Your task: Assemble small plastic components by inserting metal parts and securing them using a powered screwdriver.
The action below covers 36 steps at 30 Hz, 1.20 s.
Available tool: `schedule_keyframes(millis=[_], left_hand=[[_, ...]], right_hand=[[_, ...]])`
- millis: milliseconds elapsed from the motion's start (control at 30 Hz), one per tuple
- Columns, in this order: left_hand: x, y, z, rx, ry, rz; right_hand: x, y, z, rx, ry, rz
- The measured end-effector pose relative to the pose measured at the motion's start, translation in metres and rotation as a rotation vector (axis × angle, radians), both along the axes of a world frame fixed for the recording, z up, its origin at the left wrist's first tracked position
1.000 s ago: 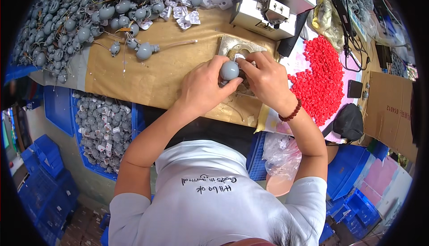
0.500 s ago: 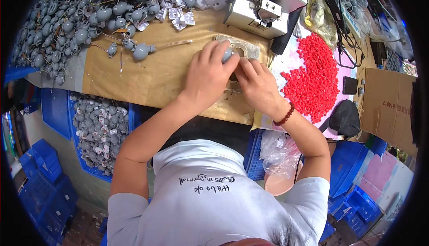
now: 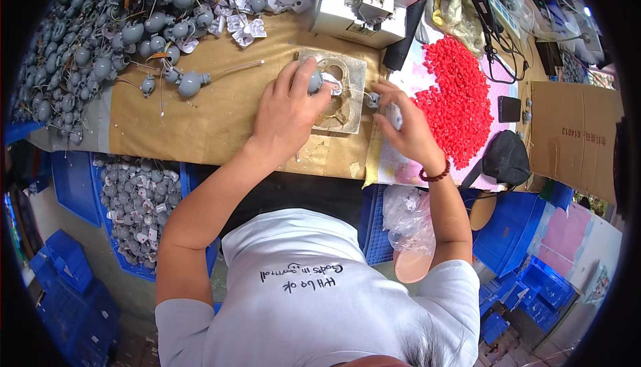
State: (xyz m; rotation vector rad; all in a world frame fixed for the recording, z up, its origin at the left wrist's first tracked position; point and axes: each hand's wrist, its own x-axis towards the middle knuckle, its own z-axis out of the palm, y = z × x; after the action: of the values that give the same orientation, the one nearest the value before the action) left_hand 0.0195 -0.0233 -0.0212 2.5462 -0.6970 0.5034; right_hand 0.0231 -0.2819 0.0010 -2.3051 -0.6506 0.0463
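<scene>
My left hand (image 3: 286,110) is closed on a rounded grey part (image 3: 314,82), its fingers over the left side of a worn fixture block (image 3: 359,73) with round recesses. A white piece (image 3: 333,85) shows at the fingertips, over one recess. Just right of the block, my right hand (image 3: 410,127) has its fingers curled around a pale, smooth object (image 3: 394,116); its kind is partly hidden by the fingers. A small grey piece (image 3: 372,100) shows by the right fingertips, and a thin wire seems to run from it toward the block.
Red small parts (image 3: 461,100) lie heaped at the right. Grey round parts with wires (image 3: 100,67) and white pieces (image 3: 247,27) pile up at the back left. A white machine (image 3: 360,20) stands behind the block. A blue bin (image 3: 120,253) of grey parts sits below the table.
My right hand has moved right, away from the block, and now has a pale object in its fingers. My left hand stays at the block with the grey part. The view has shifted slightly.
</scene>
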Motion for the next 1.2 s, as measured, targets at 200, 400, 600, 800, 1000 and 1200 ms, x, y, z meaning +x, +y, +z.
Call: schedule_keyframes(millis=[200,400,600,800,1000,1200], left_hand=[[0.0,0.001,0.002,-0.014,0.038,-0.015],[0.0,0.001,-0.001,-0.028,0.031,-0.017],[0.001,0.0,-0.004,-0.02,-0.006,-0.018],[0.001,0.001,-0.006,-0.015,0.001,-0.02],[0.001,0.003,-0.002,-0.019,0.034,-0.035],[0.002,0.006,-0.002,-0.051,0.073,-0.05]], right_hand=[[0.006,0.009,-0.032,0.27,0.015,-0.264],[0.021,0.025,-0.013,0.898,0.703,-0.234],[0.03,0.038,-0.006,1.031,0.751,-0.177],[0.042,0.046,-0.001,1.292,0.812,-0.231],[0.044,0.046,0.003,1.332,0.845,-0.089],[0.05,0.043,0.013,0.648,0.908,-0.158]])
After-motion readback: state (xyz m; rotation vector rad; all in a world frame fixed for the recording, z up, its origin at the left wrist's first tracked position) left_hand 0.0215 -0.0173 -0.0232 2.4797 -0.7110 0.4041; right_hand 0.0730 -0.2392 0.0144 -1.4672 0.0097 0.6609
